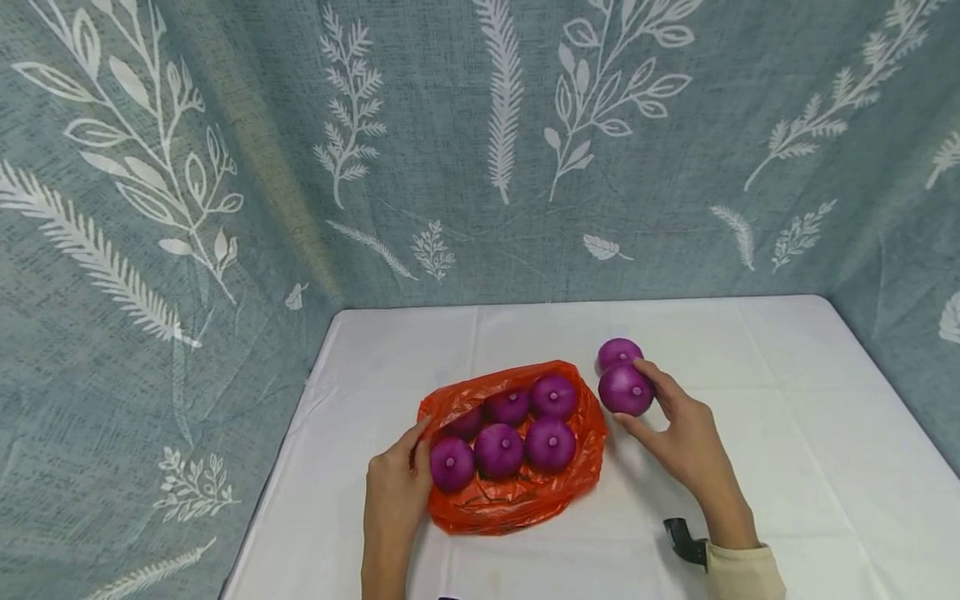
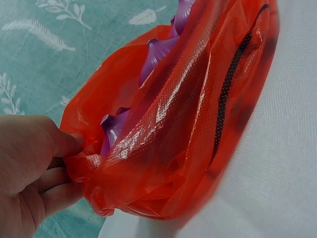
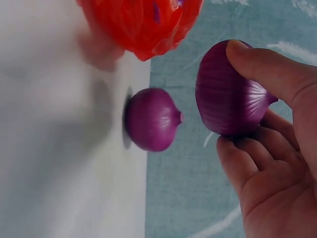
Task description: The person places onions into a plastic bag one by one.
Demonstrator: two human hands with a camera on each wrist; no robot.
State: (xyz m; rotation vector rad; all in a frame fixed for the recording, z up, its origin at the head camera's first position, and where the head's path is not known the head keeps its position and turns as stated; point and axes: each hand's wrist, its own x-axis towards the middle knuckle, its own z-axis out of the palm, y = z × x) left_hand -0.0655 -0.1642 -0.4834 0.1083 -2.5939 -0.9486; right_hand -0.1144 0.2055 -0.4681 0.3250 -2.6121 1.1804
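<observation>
A red plastic bag [image 1: 517, 504] lies open on the white table, with several purple onions [image 1: 498, 450] inside. My left hand [image 1: 397, 483] pinches the bag's left rim between thumb and fingers; the left wrist view shows the gathered plastic [image 2: 86, 166] in that grip. To the right of the bag, my right hand [image 1: 686, 433] holds one purple onion [image 3: 230, 94] between thumb and fingertips, raised off the table. Another onion [image 3: 152, 120] rests on the table just beyond it, apart from the bag. In the head view the held onion partly covers that one.
The white table [image 1: 780, 400] extends around the bag on all sides. A teal curtain with white leaf prints [image 1: 465, 167] hangs behind and at both sides. A black curved piece [image 1: 684, 542] sits at the right wrist by a beige sleeve [image 1: 744, 573].
</observation>
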